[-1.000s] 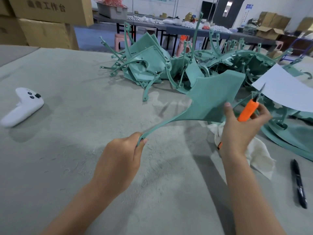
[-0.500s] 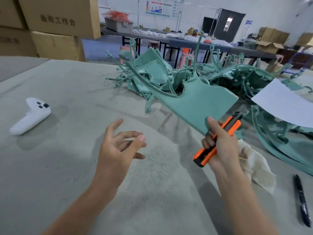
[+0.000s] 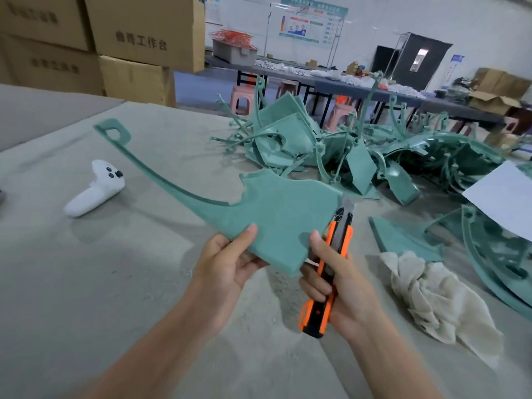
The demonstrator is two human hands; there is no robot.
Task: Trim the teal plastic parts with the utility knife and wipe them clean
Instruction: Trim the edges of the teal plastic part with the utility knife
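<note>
Teal plastic part [image 3: 276, 214], flat with a thin arm reaching toward ten o'clock, is held above the grey surface [image 3: 115, 283] at centre. The left hand [image 3: 227, 263] pinches its near edge, thumb on top. The right hand [image 3: 345, 289], at four o'clock of it, has its fingers wrapped round the orange utility knife [image 3: 341, 237], blade out beside the part's right edge. The cut looks safest made with shallow strokes, away from the holding thumb. A cloth [image 3: 431, 295] lies at three o'clock for wiping.

Left hand [image 3: 230, 263]: fingers hiding beneath teal plastic part [image 3: 276, 214]. White paper sheet [image 3: 502, 197]: running off right edge.
</note>
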